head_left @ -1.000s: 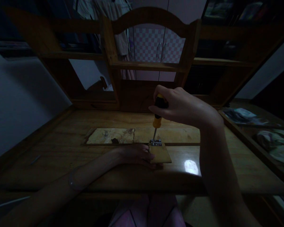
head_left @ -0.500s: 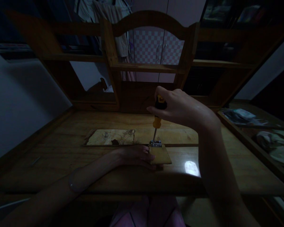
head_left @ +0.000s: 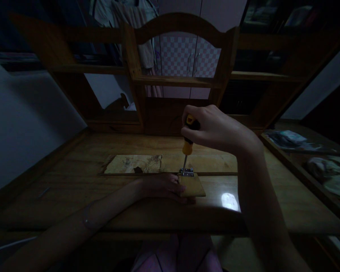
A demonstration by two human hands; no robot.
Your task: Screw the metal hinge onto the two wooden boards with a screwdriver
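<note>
Head view: on the counter [head_left: 73,170], a strip [head_left: 170,163] is lying beyond the left hand [head_left: 164,186], whose grip is pinching a board [head_left: 193,187]; a hinge [head_left: 189,172] is sitting at its far edge; a screwdriver [head_left: 187,148] is standing tip-down there, the right hand [head_left: 212,126] wrapping its grip round the handle.

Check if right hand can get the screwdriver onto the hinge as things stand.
Probably yes: the right hand grips the screwdriver above the hinge, tip seemingly at it, and the left hand holds the small board by its left edge, leaving most of the hinge uncovered.
</note>
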